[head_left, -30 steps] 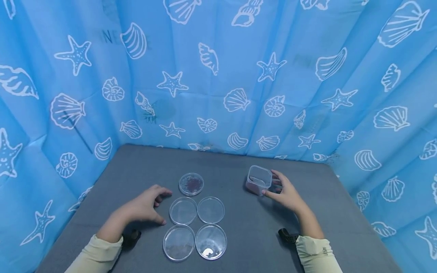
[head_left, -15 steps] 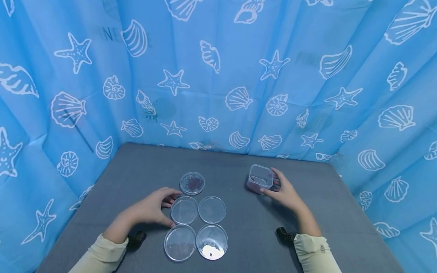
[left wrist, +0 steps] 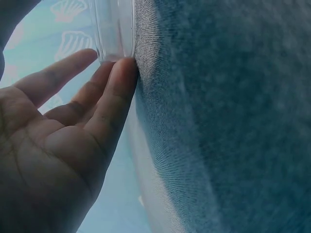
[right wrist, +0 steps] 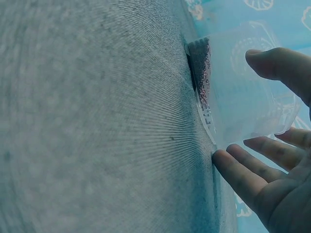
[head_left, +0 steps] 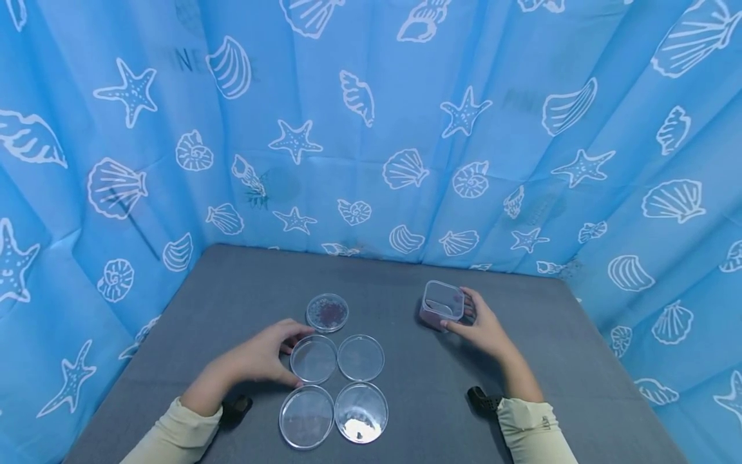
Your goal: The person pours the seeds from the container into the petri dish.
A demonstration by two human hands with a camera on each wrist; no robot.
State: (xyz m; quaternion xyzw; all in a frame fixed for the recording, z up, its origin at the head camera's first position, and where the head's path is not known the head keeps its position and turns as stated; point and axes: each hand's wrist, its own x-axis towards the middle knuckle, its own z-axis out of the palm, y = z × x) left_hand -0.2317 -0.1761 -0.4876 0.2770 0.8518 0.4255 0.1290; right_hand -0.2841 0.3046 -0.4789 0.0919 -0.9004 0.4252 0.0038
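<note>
In the head view my left hand (head_left: 263, 353) spans the left side of a clear petri dish (head_left: 313, 359), fingers at its far edge and thumb at its near edge. The left wrist view shows fingertips (left wrist: 124, 68) against the dish's wall, low by the tabletop. My right hand (head_left: 485, 330) holds a clear square plastic tub (head_left: 428, 293) from its right side, thumb on the near side. Small dark purple grains (right wrist: 201, 73) lie in the tub's bottom, banked to one side. A petri dish with similar grains (head_left: 328, 295) sits just beyond the left hand's dish.
Three more clear petri dishes are close by: one to the right (head_left: 361, 358), one in front (head_left: 306, 417), and one at front right (head_left: 361, 406) that reflects a light. Grey cloth covers the table (head_left: 382, 277). A blue shell-print curtain (head_left: 359, 161) hangs behind and at both sides.
My left hand has moved right, from beside the dishes to the edge of the upper-left dish. The right hand and tub have stayed nearly in place.
</note>
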